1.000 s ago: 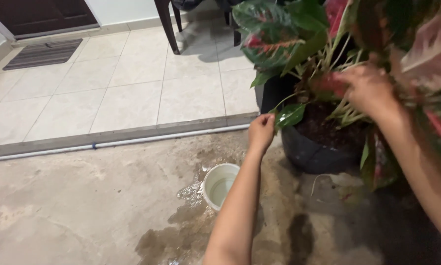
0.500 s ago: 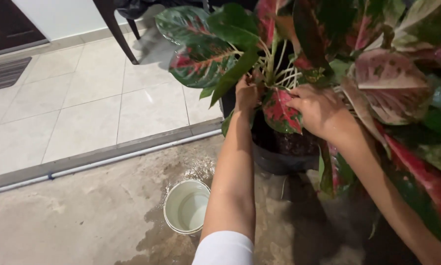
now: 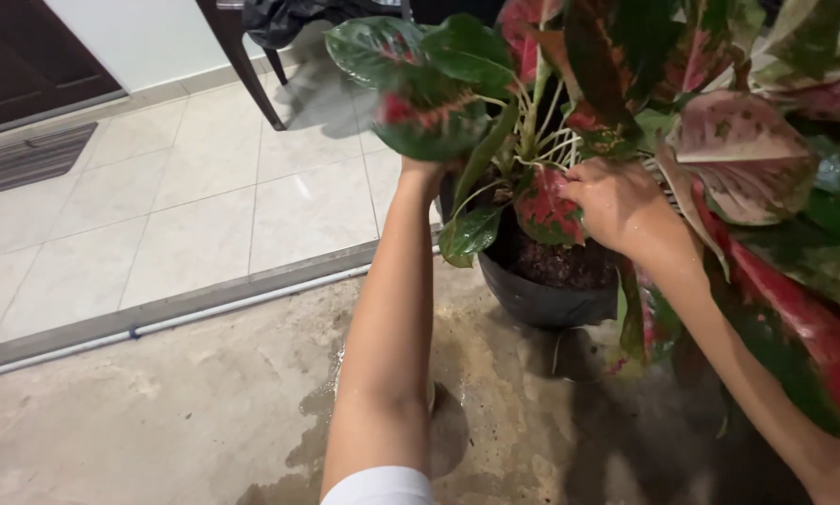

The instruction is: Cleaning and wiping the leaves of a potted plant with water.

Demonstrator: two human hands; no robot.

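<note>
A potted plant with large green, red and pink leaves (image 3: pixel 738 159) stands in a black pot (image 3: pixel 542 297) on the concrete floor. My left hand (image 3: pixel 418 174) reaches up under a big green-and-red leaf (image 3: pixel 429 117), which covers the fingers and is blurred. My right hand (image 3: pixel 615 204) is in among the pale stems (image 3: pixel 542 140) above the dark soil (image 3: pixel 560 266). Its fingers are curled on the edge of a small red leaf (image 3: pixel 543 208). Both forearms are bare, and a white sleeve (image 3: pixel 378 486) shows at the bottom.
A wet patch (image 3: pixel 308 449) darkens the concrete (image 3: pixel 139 421) below my left arm. A white pipe (image 3: pixel 158 325) runs along the step up to a pale tiled floor (image 3: pixel 177 206). A dark chair leg (image 3: pixel 252 65), a striped doormat (image 3: pixel 27 159) and a dark door (image 3: pixel 18 56) stand behind.
My left hand has moved left and up under the big leaf, which is now swinging. The white bucket is now hidden behind my left arm. My right hand stays at the red leaf.
</note>
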